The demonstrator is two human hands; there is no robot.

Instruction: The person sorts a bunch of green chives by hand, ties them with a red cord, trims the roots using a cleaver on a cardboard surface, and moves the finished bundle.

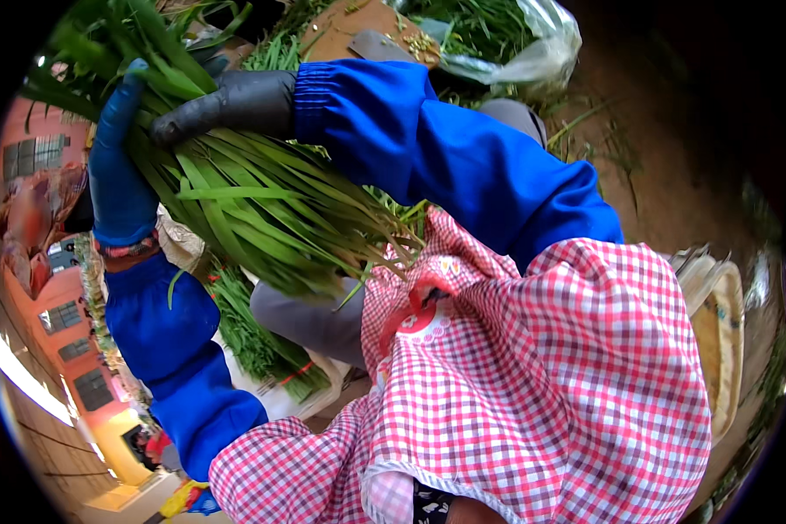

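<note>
A thick bunch of long, flat green leaves (pixel 262 201) is held up between my two gloved hands. My left hand (pixel 122 166), in a blue glove, is wrapped round the bunch's left side, with the thumb upward. From the right, my right hand (pixel 223 105) in a black glove grips the bunch, its thumb lying across the leaves. The narrower ends of the leaves hang toward my lap, over the red-and-white checked apron (pixel 533 367). The far ends spread beyond my hands at the upper left. Leaves hide most of my fingers.
Greens tied with red bands (pixel 266 336) lie by my left knee. Beyond my right sleeve are a brown board (pixel 341 31), a flat grey blade (pixel 380 45) and a clear plastic bag (pixel 559 48) of greens. Loose leaves litter the ground (pixel 646 166) at the right.
</note>
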